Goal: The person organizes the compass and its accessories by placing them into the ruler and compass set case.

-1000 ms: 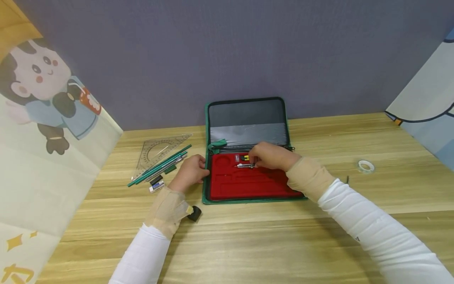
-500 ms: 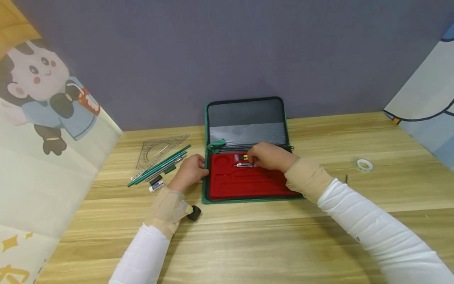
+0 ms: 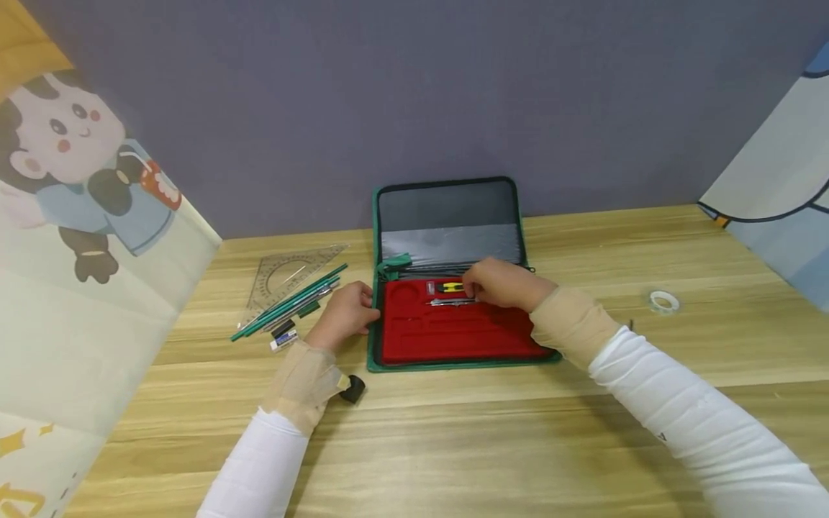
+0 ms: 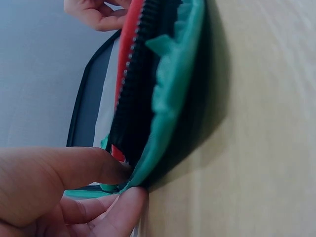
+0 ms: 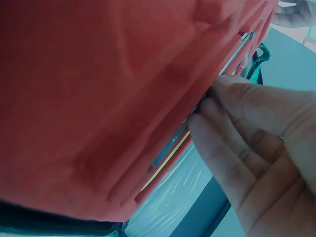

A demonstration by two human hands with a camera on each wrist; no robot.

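Right hand (image 3: 501, 284) shifted slightly right, fingertips pressing metal compass (image 3: 450, 302) into red tray (image 3: 453, 334); left hand (image 3: 343, 313) pinching green case edge (image 4: 168, 128)

Bare table (image 3: 453, 432) lies before the case (image 3: 447, 363); pencils (image 3: 288, 302) probably block its left

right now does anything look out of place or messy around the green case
Mostly tidy. The case lies open and flat, and its red tray has mostly empty slots. The set square, green pencils and eraser lie in a loose heap to its left on the table. A tape roll sits alone far right. Nothing looks spilled or damaged.
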